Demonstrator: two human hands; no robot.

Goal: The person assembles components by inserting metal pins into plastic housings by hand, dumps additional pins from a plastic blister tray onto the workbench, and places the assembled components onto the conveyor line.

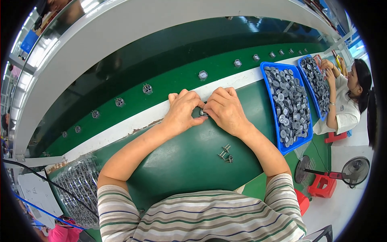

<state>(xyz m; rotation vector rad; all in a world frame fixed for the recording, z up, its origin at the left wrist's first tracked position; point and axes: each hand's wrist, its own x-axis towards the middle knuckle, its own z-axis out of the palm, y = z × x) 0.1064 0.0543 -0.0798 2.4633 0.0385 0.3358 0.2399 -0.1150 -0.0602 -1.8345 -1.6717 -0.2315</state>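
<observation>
Both hands, left (183, 111) and right (227, 111), are pinching one small dark metallic part (203, 113) between thumbs and fingertips; the fingers are covering much of it. The part is sitting just above the near edge of the white ledge (105, 145), which is running between the grip and the green belt (173, 76). Just beyond the grip, a squarish unit (202, 75) is resting on that belt, with others lining up to both sides. Nearer the body, a few loose pinned pieces (227, 154) are lying on the green tabletop (161, 161). Right of the grip, a blue tray (297, 146) heaped with grey parts (287, 101) is blocking that side. Well left, clear plastic packaging (76, 189) is lying near the forearm. Farthest right, a co-worker (346, 101) is reaching over a second blue tray (310, 90).
</observation>
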